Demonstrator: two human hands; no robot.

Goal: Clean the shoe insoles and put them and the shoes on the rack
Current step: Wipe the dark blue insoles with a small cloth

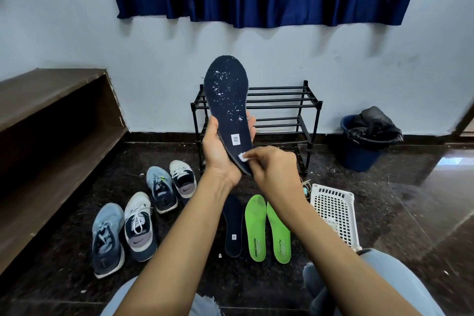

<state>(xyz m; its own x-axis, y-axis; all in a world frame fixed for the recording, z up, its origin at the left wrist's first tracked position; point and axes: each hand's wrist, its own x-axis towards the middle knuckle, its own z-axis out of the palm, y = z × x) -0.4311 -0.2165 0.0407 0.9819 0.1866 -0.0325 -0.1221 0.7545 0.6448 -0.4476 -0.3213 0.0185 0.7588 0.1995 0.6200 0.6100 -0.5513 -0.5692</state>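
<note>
Nearest, on the floor at 6 o'clock: green insoles (pixel 266 228), print apparently REDTAPE, beside a spare navy insole (pixel 233 226); at 8 o'clock a white sneaker (pixel 139 226) with a Nike swoosh. Higher, left hand (pixel 218 151) gripping the held navy insole (pixel 225 90) by its heel, toe toward 12, speckled white, label unreadable. Right hand (pixel 274 164) pinching a white wad (pixel 242 157) against the heel edge, well placed for wiping upward. Behind, black shoe rack (pixel 318 120)
</note>
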